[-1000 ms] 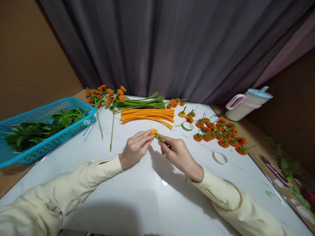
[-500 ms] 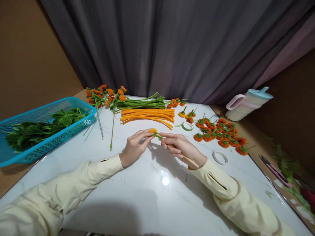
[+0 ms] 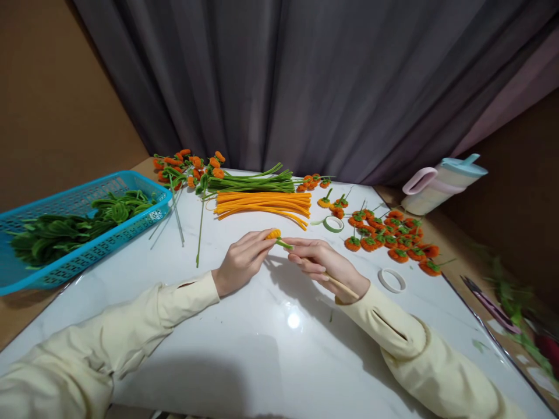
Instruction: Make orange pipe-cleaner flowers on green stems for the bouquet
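Note:
A small yellow pipe-cleaner flower head [image 3: 273, 234] with a green stem [image 3: 285, 244] is pinched between the thumb and fingers of my left hand [image 3: 242, 261]. Just right of it is my right hand [image 3: 325, 262], its fingers curled round a thin wooden stick [image 3: 341, 287] that crosses the palm. The right fingertips are at the free end of the green stem; whether they grip it I cannot tell. Beyond my hands lie a bundle of orange pipe cleaners [image 3: 262, 205] and one of green pipe cleaners [image 3: 253, 184].
At left stands a blue basket [image 3: 109, 235] with green leaves. Orange flower heads [image 3: 388, 233] spread at right, near a green tape roll [image 3: 333, 224] and a white tape roll [image 3: 392, 280]. Stemmed flowers [image 3: 192, 166], a lidded cup [image 3: 441, 186] and pink-handled pliers [image 3: 491, 305] lie farther out.
My right hand has shifted slightly right and down, so its fingertips are farther from the flower head and more of the green stem shows. My left hand has barely moved.

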`<state>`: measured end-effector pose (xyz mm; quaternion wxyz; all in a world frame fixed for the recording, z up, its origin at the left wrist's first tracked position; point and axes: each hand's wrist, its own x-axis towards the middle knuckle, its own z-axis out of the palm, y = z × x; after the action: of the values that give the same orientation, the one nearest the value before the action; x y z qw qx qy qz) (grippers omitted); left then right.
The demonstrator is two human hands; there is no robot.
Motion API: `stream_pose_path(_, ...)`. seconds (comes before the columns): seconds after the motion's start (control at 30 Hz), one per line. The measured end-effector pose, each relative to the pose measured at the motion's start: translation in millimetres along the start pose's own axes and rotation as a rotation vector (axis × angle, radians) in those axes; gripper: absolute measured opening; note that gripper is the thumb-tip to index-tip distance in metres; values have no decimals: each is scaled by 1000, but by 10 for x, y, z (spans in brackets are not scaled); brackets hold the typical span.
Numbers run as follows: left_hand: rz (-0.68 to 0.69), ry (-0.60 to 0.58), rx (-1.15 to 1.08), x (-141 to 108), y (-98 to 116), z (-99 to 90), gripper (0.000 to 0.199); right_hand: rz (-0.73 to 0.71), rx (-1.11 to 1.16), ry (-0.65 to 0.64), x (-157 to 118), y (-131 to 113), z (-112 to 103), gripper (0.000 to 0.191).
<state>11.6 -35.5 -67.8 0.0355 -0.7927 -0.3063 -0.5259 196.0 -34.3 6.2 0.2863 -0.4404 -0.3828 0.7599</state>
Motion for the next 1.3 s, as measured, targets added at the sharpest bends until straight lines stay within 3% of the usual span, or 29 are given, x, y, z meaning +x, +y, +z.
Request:
stream_pose_path(0.1, -131, 15, -90, 3, 24, 11, 21, 8, 8, -7, 9, 8, -6, 33)
stream_pose_path(0.23, -635, 8, -365, 80, 28, 21, 14, -55, -154, -77, 42, 3, -49, 22)
stream_pose_path(0.33, -1032, -62, -627, 157, 7, 9, 22, -113, -400, -73, 43, -58, -124, 36)
stream_pose_path(0.4, -1187, -114, -806, 184, -4, -4, 27, -200, -638, -29, 21, -119, -189, 37)
stream_pose_path(0.47, -1278, -173, -968, 186, -10, -15, 27, -385, -921, 19, -13, -172, -258, 27)
stream_pose_path(0.57, -1350, -278, -1131, 169, -7, -27, 23, -702, -1212, 33, -64, -187, -347, 18)
stream_pose_path(0.7, -1392, -487, -1227, 181, 44, -47, 19, -883, -1222, -193, -91, -71, -409, 19)
stream_pose_path(0.87, -1433, -679, -1262, 199, 128, -54, 15, -853, -1138, -378, -97, 105, -434, 24)
stream_pose_path(1.3, -1468, -748, -1322, 170, 202, -20, 18, -827, -1029, -276, -200, 236, -418, 22)
